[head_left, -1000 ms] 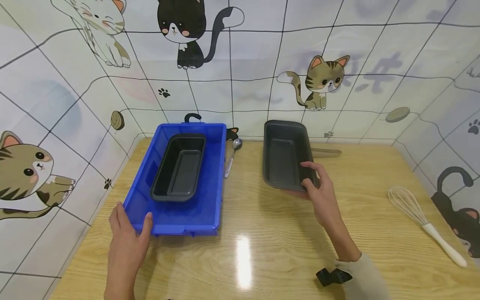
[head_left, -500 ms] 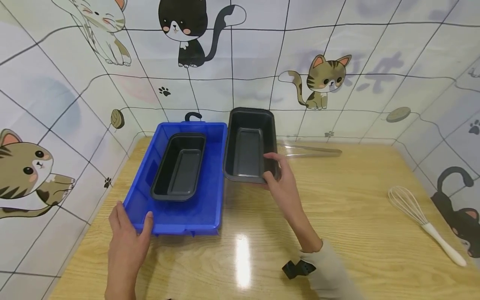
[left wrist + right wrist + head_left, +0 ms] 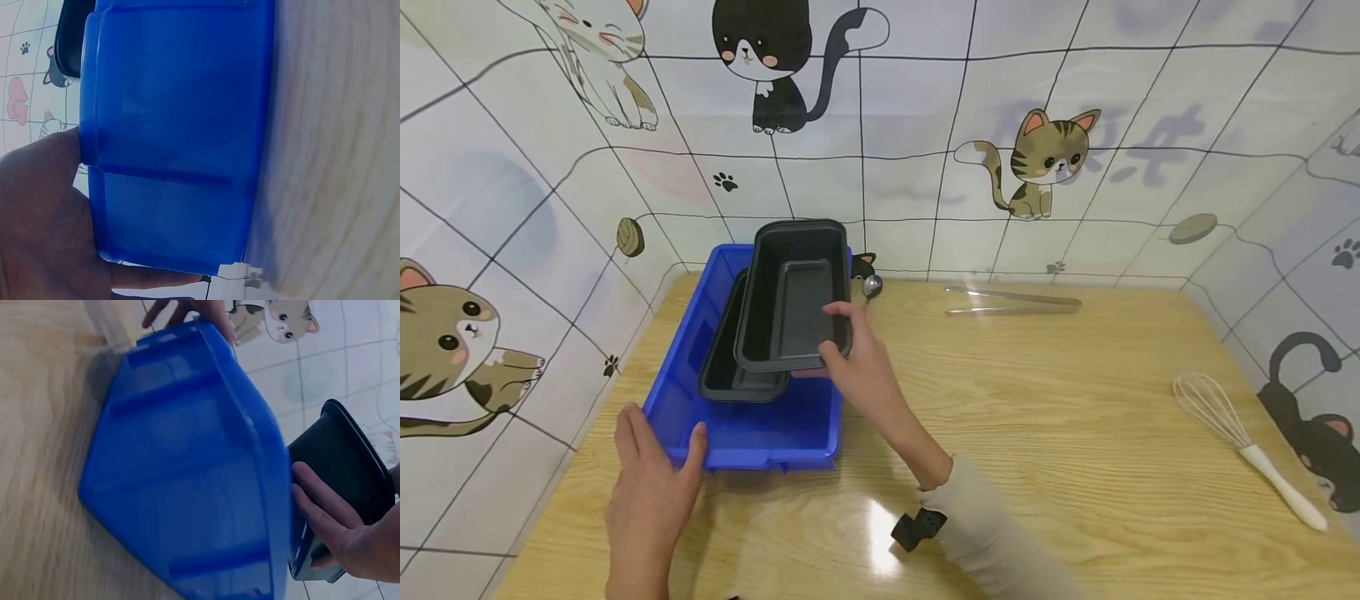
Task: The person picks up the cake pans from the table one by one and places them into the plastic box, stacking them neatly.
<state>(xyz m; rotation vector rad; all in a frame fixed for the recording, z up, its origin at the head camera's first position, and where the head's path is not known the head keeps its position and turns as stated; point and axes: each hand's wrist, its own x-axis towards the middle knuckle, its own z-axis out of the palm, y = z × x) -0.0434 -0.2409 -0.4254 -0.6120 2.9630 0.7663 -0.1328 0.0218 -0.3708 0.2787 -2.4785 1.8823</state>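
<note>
A black loaf pan is gripped at its near right corner by my right hand, thumb over the rim and fingers against the outer wall. It is held above the blue plastic tray, overlapping a second black loaf pan that lies inside. The right wrist view has the raised loaf pan just past the tray's rim, with fingers spread on its side. My left hand holds the tray's near left corner, thumb at the front rim and fingers along the left side.
A spoon lies beside the tray, its handle mostly hidden. Metal tongs lie along the back of the wooden table. A whisk with a white handle is at the right. Cat-printed sheeting rises behind and at both sides.
My right hand has carried the loaf pan leftward from the middle of the table to over the blue tray, uncovering the tongs. My left hand has stayed at the tray's corner.
</note>
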